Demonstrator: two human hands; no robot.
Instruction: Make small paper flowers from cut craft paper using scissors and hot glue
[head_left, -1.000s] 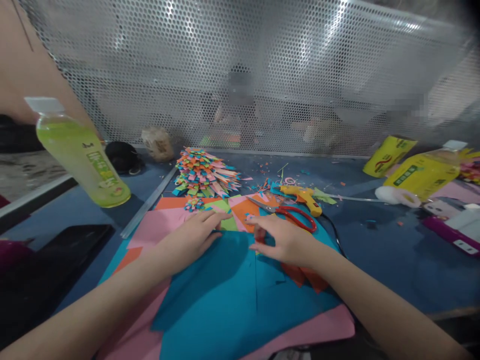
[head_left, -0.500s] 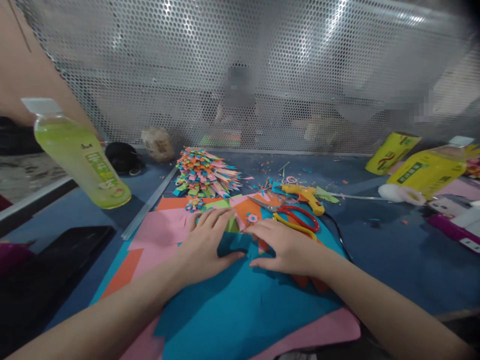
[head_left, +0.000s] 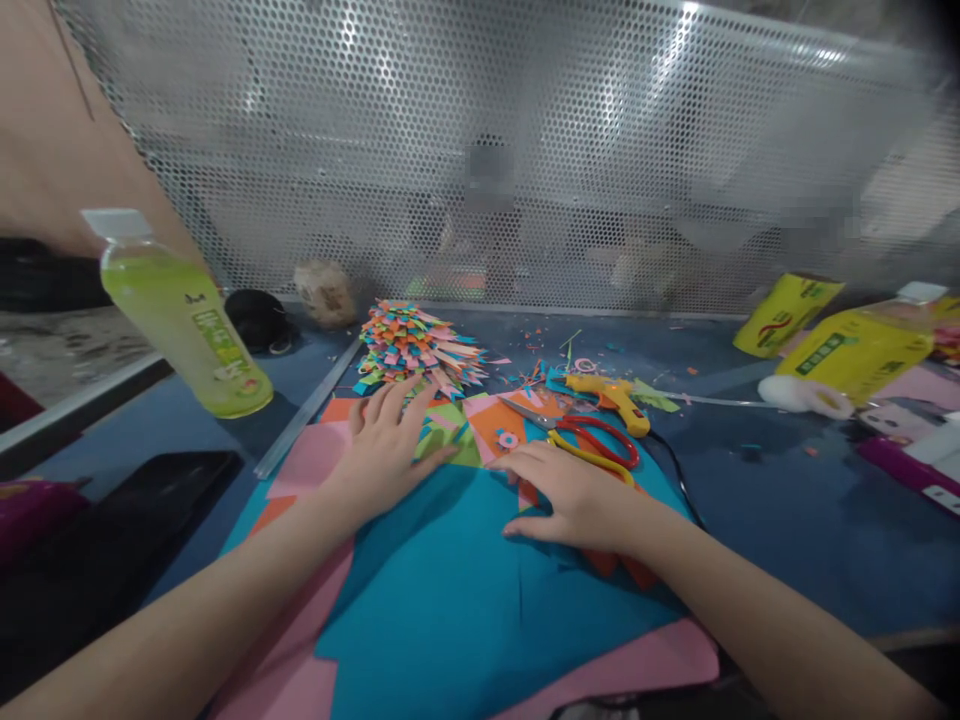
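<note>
My left hand (head_left: 390,450) is open, fingers spread, over the left part of the coloured paper, close to the heap of coloured paper strips (head_left: 416,345). My right hand (head_left: 570,490) rests on the blue paper sheet (head_left: 442,600), its thumb and fingers apart with nothing between them. Just beyond the right fingers lies a small pink and blue paper flower (head_left: 508,440). Scissors with red and yellow handles (head_left: 600,440) lie beside that hand, and a yellow glue gun (head_left: 611,392) sits behind them. Pink paper (head_left: 307,462) shows at the left.
A bottle of green drink (head_left: 199,335) stands at the left, near a clear plastic strip (head_left: 311,405) and a black flat case (head_left: 157,510). Yellow-labelled bottle (head_left: 862,345) and yellow roll (head_left: 787,315) are at the right. Paper scraps lie before the perforated metal panel (head_left: 562,150).
My left hand has moved left and away from me, towards the strip heap, its fingers more spread, uncovering green paper. My right hand has hardly moved. The view has shifted slightly.
</note>
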